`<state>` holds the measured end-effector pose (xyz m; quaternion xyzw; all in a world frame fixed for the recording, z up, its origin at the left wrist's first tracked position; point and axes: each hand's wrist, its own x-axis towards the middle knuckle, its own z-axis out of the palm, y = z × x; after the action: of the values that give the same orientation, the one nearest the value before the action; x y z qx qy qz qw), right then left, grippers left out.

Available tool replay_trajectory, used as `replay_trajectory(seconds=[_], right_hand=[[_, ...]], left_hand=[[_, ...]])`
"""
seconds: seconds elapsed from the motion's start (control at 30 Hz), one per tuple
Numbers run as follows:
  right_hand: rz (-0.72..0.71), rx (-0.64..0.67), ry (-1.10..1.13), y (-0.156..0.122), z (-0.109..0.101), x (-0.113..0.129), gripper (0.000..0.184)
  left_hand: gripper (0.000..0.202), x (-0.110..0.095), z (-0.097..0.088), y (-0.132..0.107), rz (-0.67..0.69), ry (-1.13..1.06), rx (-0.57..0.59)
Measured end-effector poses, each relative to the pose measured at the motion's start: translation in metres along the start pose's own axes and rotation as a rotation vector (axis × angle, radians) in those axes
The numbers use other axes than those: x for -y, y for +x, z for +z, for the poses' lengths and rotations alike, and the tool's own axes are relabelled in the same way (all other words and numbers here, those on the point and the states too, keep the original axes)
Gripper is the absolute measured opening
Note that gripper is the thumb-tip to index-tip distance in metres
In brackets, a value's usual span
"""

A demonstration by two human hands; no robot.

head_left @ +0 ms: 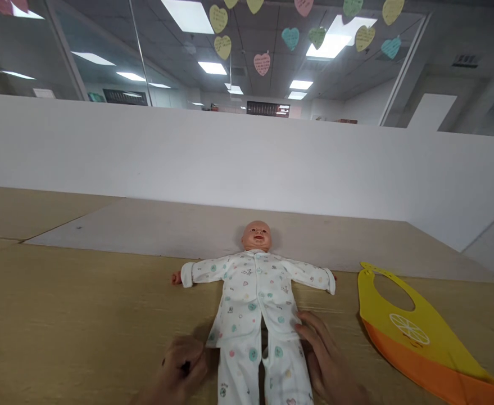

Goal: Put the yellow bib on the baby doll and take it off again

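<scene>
A baby doll (257, 235) lies on its back with its arms spread to the sides. It wears a white printed jacket (247, 301) and matching white trousers (239, 374), with a dark gap showing between the jacket's front edges at the hem. Curled closed, my left hand (184, 364) is by the jacket's lower left corner; whether cloth is between its fingers cannot be made out. On the other side, my right hand (325, 357) has its fingers stretched out and apart, touching the jacket's lower right edge and the trousers. Both hands are slightly blurred.
A yellow and orange bib (411, 323) lies on the brown tabletop (82, 320) to the right. Behind the doll runs a greyish strip (179, 222) against a white wall (230, 160). Above it is a glass partition with several heart-shaped paper notes (262, 64).
</scene>
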<state>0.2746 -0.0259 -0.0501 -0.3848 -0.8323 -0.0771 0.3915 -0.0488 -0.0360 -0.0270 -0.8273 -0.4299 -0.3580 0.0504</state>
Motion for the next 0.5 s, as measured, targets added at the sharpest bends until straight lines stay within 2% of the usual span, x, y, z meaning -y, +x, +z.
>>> replay_trajectory(seconds=[0.23, 0.4, 0.5], right_hand=[[-0.013, -0.009, 0.006, 0.004, -0.002, 0.000, 0.062], [0.005, -0.025, 0.039, 0.008, -0.002, 0.000, 0.056], [0.028, -0.020, 0.049, 0.012, -0.009, -0.004, 0.048]], left_hand=[[0.036, 0.001, 0.006, -0.005, 0.022, -0.023, 0.020], [0.037, 0.012, 0.015, -0.016, -0.050, -0.002, 0.030], [0.038, 0.018, 0.021, -0.024, -0.084, 0.010, 0.032]])
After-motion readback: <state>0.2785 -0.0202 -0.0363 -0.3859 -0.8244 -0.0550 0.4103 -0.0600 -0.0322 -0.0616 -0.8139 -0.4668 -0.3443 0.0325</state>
